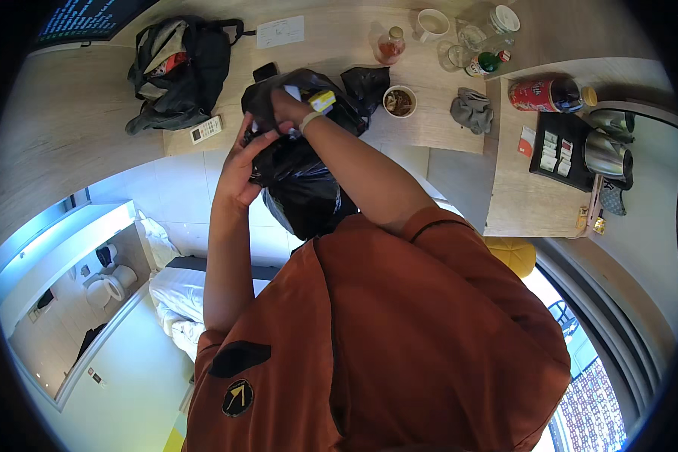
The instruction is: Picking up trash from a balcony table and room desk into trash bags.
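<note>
A black plastic bag (299,164) hangs over the near edge of the wooden desk, its mouth spread open. My left hand (248,161) grips the bag's rim from the left side. My right hand (288,110) reaches into the mouth, with a pale band on the wrist; its fingertips are partly hidden, and whether it holds anything inside is unclear. A yellow and white packet (322,101) shows in the bag beside the right wrist. Another piece of black plastic (366,87) rises at the bag's right.
Around the bag are a black backpack (209,73), a white remote control (206,130), a phone (265,72) and a paper cup (399,101) with brown contents. Farther right stand a small glass bottle (391,46), a mug (432,25), a green bottle (487,62) and a grey cloth (472,111).
</note>
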### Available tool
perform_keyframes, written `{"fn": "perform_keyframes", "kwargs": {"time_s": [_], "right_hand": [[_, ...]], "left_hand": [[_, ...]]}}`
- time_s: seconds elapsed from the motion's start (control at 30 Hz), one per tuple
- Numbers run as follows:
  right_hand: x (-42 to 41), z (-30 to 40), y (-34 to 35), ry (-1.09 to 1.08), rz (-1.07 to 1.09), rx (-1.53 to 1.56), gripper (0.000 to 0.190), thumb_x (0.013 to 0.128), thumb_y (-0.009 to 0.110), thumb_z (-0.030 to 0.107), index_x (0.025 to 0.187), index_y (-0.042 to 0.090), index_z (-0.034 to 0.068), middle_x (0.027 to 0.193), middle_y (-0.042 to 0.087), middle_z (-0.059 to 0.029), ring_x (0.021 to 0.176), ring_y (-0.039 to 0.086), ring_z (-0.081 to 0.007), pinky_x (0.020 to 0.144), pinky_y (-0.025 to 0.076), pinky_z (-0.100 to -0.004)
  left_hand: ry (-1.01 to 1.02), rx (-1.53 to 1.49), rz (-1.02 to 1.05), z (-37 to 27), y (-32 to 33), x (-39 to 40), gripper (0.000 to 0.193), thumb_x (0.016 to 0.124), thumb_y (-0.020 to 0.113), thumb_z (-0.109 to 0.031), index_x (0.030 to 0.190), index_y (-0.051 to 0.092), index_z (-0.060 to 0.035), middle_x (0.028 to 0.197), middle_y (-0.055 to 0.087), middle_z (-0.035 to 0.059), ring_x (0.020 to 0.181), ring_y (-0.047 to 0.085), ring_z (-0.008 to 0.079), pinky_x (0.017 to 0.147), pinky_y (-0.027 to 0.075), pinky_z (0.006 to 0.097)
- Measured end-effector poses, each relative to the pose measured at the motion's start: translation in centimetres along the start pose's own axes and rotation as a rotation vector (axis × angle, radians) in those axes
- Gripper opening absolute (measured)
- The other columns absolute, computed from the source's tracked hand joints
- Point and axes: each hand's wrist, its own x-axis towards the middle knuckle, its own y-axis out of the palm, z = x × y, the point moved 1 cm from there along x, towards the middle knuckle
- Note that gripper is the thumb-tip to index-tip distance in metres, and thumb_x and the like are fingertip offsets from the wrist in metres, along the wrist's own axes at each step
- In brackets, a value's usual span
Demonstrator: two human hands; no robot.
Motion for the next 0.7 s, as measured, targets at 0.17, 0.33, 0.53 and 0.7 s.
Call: {"fn": "perform_keyframes", "kwargs": {"time_s": [0.17, 0.33, 0.53, 0.7], "right_hand": [[-3.5, 0.7, 0.0, -0.355, -0.075, -0.919, 0.029, 0.077, 0.069, 0.014, 0.102, 0.069, -0.001, 0.100, 0.072, -0.0171, 0.093, 0.068, -0.0247, 0.082, 0.052, -0.0368], [-7.8, 1.3, -2.5, -0.483, -0.128, -0.656, 0.025, 0.089, 0.066, 0.022, 0.105, 0.070, 0.003, 0.104, 0.071, -0.0222, 0.101, 0.068, -0.0349, 0.085, 0.053, -0.0392], [-8.9, -0.7, -15.6, -0.442, -0.886, -1.034, 0.021, 0.092, 0.057, 0.018, 0.104, 0.071, 0.008, 0.097, 0.071, -0.0157, 0.094, 0.068, -0.0330, 0.089, 0.051, -0.0447], [-3.4, -5.2, -21.0, -0.447, -0.858, -1.858, 0.024, 0.089, 0.056, 0.017, 0.106, 0.070, 0.009, 0.096, 0.072, -0.0126, 0.098, 0.068, -0.0320, 0.101, 0.041, -0.0529]], "left_hand": [[-0.022, -0.009, -0.003, 0.6, 0.0, -0.6, 0.084, 0.093, 0.058, -0.004, 0.159, 0.007, -0.0102, 0.132, 0.059, 0.0270, 0.120, 0.060, 0.0313, 0.104, 0.048, 0.0413], [0.009, -0.180, 0.031, -0.2, -0.1, 0.1, 0.066, 0.091, 0.061, 0.000, 0.149, 0.031, -0.0092, 0.126, 0.062, 0.0252, 0.117, 0.062, 0.0311, 0.098, 0.054, 0.0422], [0.003, -0.233, 0.044, -1.0, 0.7, 0.9, 0.069, 0.091, 0.060, 0.001, 0.151, 0.026, -0.0099, 0.126, 0.062, 0.0265, 0.124, 0.058, 0.0328, 0.101, 0.052, 0.0453], [-0.008, -0.180, -0.016, -1.3, 1.2, 1.7, 0.072, 0.090, 0.062, 0.002, 0.151, 0.025, -0.0080, 0.125, 0.062, 0.0264, 0.124, 0.058, 0.0327, 0.101, 0.052, 0.0449]]}}
